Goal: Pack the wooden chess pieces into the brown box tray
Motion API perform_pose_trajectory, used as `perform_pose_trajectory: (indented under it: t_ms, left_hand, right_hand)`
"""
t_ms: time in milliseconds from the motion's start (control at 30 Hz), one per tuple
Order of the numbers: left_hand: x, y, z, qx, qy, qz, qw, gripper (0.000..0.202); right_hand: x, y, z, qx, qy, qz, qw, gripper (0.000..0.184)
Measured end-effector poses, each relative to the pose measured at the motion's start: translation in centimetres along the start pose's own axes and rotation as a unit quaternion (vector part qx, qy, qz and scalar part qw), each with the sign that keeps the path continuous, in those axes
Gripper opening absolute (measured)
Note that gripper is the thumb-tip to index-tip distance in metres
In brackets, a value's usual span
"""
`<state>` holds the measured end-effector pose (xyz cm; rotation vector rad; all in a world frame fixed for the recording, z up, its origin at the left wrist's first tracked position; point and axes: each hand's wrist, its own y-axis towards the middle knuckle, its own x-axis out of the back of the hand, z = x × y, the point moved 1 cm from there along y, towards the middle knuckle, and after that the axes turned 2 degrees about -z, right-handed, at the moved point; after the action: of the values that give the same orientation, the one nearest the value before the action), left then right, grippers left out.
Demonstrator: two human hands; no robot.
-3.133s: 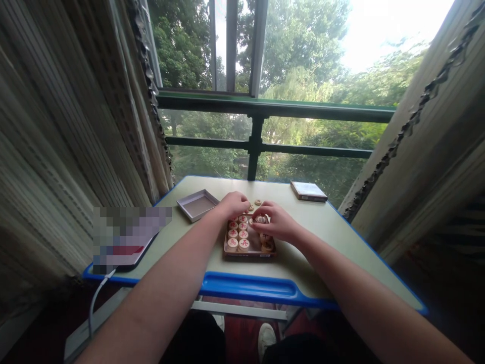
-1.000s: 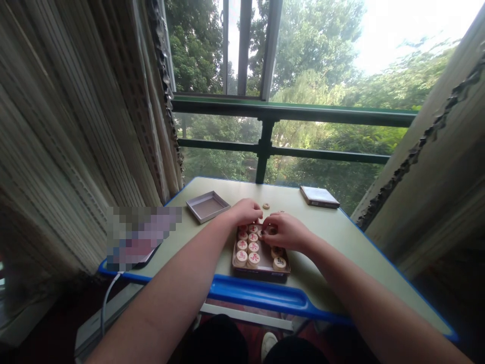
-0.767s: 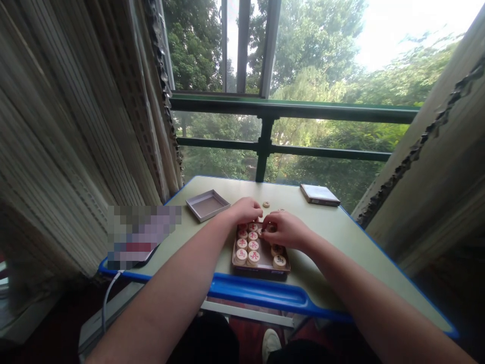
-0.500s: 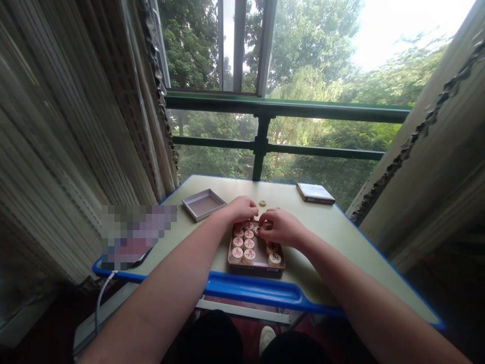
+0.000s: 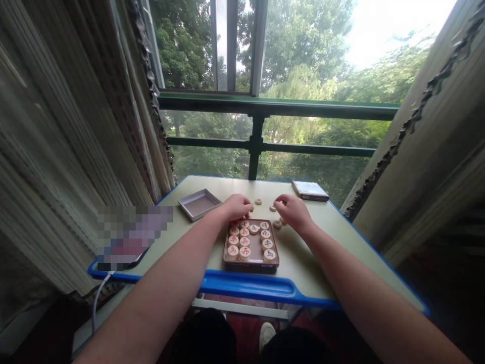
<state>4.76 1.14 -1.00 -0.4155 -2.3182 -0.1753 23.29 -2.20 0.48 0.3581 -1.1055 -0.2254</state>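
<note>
A shallow box tray (image 5: 259, 260) holds round wooden Chinese chess pieces, with red-marked ones (image 5: 244, 241) in two columns at left and black-marked ones (image 5: 267, 243) down the right side. A black-marked piece (image 5: 253, 229) lies between these columns near the far wall. My left hand (image 5: 238, 206) is curled just beyond the tray's far left corner, and the pale edge of a piece shows at its fingertips. My right hand (image 5: 292, 210) is beyond the tray to the right, thumb and fingers closed at a loose piece (image 5: 273, 208).
Loose pieces lie on the table, one (image 5: 258, 201) between the hands and another (image 5: 277, 224) beside the tray. The grey box lid (image 5: 200, 203) sits at left, a flat box (image 5: 310, 190) at far right. A blurred device with a cable (image 5: 99, 293) rests at the left edge.
My right hand has left the tray and moved right to the loose pieces; a black-marked piece now shows where its fingers were. My left hand stays near the far left corner.
</note>
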Motion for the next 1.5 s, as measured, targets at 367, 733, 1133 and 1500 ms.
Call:
perform_pose_trajectory:
  t_ms: [367,733,1133,1500]
  left_hand:
    - [0.6,1.0,1.4,-0.106,0.16,-0.085,0.978,0.03]
    - [0.6,1.1,1.8,-0.026,0.06,-0.097,0.993,0.037]
    - [0.8,0.6,1.3,-0.026,0.032,-0.07,0.997,0.025]
    - [1.2,0.3,0.9,-0.011,0.086,-0.077,0.993,0.024]
  right_hand:
    - [0.0,0.6,-2.2,-0.037,-0.065,0.056,0.996,0.032]
    - [-1.2,1.0,-2.8,0.021,-0.047,0.073,0.996,0.026]
    - [-1.1,1.1,-3.0,0.023,-0.057,0.086,0.994,0.028]
    - [-1.6,1.1,-3.0,0.079,-0.029,0.091,0.992,0.024]
